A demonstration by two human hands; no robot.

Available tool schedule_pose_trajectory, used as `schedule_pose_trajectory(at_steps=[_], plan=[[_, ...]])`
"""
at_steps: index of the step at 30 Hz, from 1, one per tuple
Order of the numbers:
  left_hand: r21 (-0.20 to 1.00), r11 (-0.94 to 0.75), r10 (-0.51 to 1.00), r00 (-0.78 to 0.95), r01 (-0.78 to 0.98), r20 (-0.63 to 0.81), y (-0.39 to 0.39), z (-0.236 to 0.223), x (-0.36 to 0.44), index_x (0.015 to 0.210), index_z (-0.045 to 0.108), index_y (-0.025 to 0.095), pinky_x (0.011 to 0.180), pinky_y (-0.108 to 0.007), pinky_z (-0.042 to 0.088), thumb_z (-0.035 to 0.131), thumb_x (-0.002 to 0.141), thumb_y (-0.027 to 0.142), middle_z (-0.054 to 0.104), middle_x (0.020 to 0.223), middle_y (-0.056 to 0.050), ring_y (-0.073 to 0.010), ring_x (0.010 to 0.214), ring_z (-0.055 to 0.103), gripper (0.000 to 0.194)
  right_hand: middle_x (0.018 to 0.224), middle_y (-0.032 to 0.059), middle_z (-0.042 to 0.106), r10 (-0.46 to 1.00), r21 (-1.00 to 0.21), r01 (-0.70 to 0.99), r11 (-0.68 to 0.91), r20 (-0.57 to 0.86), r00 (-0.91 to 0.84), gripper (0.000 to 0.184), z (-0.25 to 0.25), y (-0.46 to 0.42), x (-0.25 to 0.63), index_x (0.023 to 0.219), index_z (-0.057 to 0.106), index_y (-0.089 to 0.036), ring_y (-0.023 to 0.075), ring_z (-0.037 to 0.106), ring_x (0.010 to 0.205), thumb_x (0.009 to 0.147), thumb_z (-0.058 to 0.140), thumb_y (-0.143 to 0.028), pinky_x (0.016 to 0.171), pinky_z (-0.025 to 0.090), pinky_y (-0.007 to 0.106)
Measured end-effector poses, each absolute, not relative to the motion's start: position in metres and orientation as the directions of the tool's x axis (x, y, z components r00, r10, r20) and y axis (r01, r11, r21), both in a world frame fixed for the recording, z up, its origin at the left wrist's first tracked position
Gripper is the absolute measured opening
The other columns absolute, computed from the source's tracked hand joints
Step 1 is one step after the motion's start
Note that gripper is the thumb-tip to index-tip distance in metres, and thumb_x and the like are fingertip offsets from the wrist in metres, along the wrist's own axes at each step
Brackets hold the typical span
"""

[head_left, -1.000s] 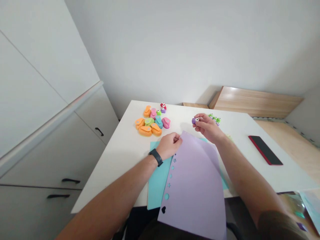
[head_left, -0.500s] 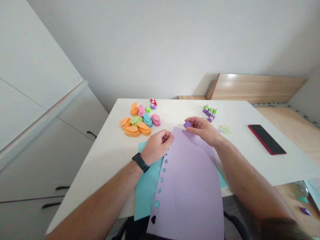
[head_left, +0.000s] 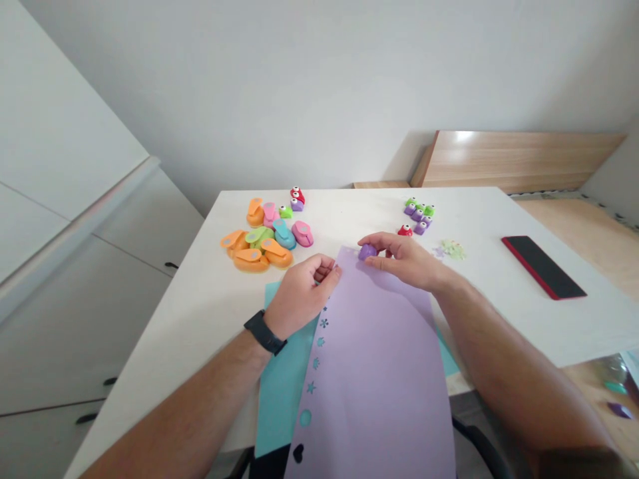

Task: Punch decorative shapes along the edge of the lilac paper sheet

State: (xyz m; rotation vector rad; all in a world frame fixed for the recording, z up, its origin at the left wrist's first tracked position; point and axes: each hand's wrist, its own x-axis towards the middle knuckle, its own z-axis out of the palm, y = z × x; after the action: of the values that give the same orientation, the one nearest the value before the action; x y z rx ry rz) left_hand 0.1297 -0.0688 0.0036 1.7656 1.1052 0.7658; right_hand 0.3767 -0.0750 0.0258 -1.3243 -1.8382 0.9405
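Note:
A large lilac paper sheet [head_left: 379, 372] stretches from the table toward me, with a row of punched shapes along its left edge: a heart, a circle, a star and several others. My left hand [head_left: 304, 289], wearing a black wristband, pinches the sheet's far left corner. My right hand [head_left: 399, 259] grips a small purple craft punch [head_left: 368, 252] at the sheet's far edge. Under the lilac sheet lies a turquoise sheet [head_left: 282, 399], showing at both sides.
Large orange, pink, green and blue punches [head_left: 274, 253] sit at the left. Small green and purple punches [head_left: 419, 213] and a red one [head_left: 405, 230] stand at the right, near paper cutouts [head_left: 452, 249]. A black and red phone-like slab [head_left: 542, 267] lies farther right.
My right hand has turned the purple punch and brought it onto the sheet's far edge. The red punch behind it now shows more fully. The whole view has shifted slightly.

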Motion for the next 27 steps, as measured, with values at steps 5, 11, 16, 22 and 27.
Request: schedule_pose_trajectory(at_steps=[5,11,16,22,27], plan=[[0.91,-0.215,0.907,0.419,0.355,0.051,-0.0697,0.0036,0.1291,0.096,0.067,0.019,0.066,-0.027,0.049,0.06,0.095,0.044,0.07,0.082,0.0,-0.015,0.073,0.063,0.025,0.107,0.0049,0.073,0.955,-0.833,0.504,0.231,0.094,-0.282,0.038,0.027,-0.0759,0.3767,0.122,0.071,-0.021,0.0189,0.064,0.093,0.088,0.072,-0.038,0.081,0.048,0.034],[0.906,-0.227,0.904,0.424,0.358,0.059,-0.0702,0.004,0.1295,0.096,0.066,0.02,0.066,-0.027,0.049,0.059,0.096,0.043,0.069,0.082,0.0,-0.0147,0.074,0.063,0.024,0.108,0.005,0.073,0.951,-0.836,0.498,0.229,0.082,-0.299,0.037,0.0273,-0.077,0.3761,0.122,0.07,-0.021,0.0187,0.063,0.093,0.089,0.071,-0.038,0.082,0.049,0.034],[0.903,-0.236,0.9,0.431,0.359,0.064,-0.0715,0.0034,0.1295,0.095,0.065,0.02,0.066,-0.027,0.049,0.058,0.097,0.043,0.068,0.081,0.0,-0.0146,0.073,0.063,0.024,0.107,0.0054,0.073,0.948,-0.822,0.514,0.245,0.09,-0.306,0.036,0.0262,-0.0766,0.3757,0.121,0.07,-0.021,0.0193,0.063,0.093,0.09,0.07,-0.04,0.081,0.049,0.034],[0.902,-0.241,0.898,0.435,0.358,0.067,-0.073,0.0042,0.1301,0.096,0.065,0.021,0.066,-0.027,0.049,0.058,0.097,0.043,0.069,0.084,0.0,-0.0153,0.075,0.064,0.024,0.103,0.0049,0.072,0.947,-0.814,0.524,0.25,0.094,-0.306,0.033,0.0248,-0.0763,0.3753,0.119,0.069,-0.02,0.018,0.062,0.09,0.09,0.069,-0.037,0.081,0.049,0.033],[0.898,-0.249,0.898,0.435,0.362,0.073,-0.073,0.0042,0.1301,0.097,0.065,0.021,0.067,-0.027,0.05,0.058,0.097,0.043,0.069,0.084,0.0,-0.0151,0.075,0.064,0.024,0.102,0.0053,0.072,0.946,-0.809,0.527,0.261,0.106,-0.307,0.031,0.0226,-0.0759,0.374,0.116,0.069,-0.018,0.0172,0.061,0.086,0.09,0.069,-0.035,0.081,0.049,0.033]])
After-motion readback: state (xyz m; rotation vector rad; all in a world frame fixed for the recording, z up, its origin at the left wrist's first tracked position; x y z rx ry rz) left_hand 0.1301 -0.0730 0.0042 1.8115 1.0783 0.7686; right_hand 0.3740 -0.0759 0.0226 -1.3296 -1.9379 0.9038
